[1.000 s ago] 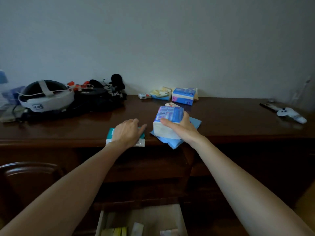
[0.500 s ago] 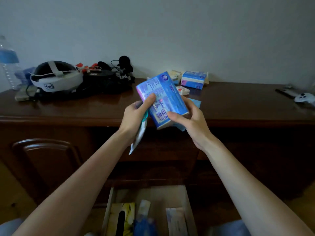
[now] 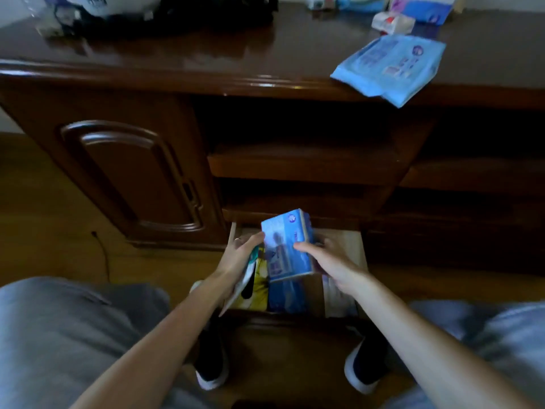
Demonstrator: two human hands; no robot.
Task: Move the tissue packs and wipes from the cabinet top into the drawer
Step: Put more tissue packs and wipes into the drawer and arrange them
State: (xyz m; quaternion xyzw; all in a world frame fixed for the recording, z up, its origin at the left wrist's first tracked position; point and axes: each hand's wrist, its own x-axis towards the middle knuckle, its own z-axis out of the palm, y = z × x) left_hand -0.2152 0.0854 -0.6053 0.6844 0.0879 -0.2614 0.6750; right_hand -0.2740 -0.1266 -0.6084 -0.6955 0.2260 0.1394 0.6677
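Note:
A blue tissue pack point(image 3: 287, 243) hangs just above the open bottom drawer point(image 3: 355, 243), held from the right by my right hand point(image 3: 333, 261). My left hand point(image 3: 239, 258) touches the pack's left edge and also grips a flat teal-and-white wipes packet point(image 3: 243, 283) that dangles below the palm. Inside the drawer lie a yellow pack point(image 3: 259, 287), another blue pack point(image 3: 290, 298) and a white pack point(image 3: 339, 299). On the cabinet top point(image 3: 206, 57) a flat light-blue wipes pack point(image 3: 389, 66) overhangs the front edge, with a small white-and-red pack point(image 3: 393, 22) and a blue tissue pack point(image 3: 424, 7) behind it.
A white headset point(image 3: 112, 1) and black cables point(image 3: 212, 13) sit at the cabinet top's far left. A closed cabinet door point(image 3: 132, 175) is left of the drawer, open shelves point(image 3: 300, 166) above it. My knees and shoes point(image 3: 211, 367) flank the drawer front on the wooden floor.
Both hands dropped from cabinet-top height down to the open drawer, carrying the blue tissue pack and the wipes packet. My view tilted down and closer as I crouched.

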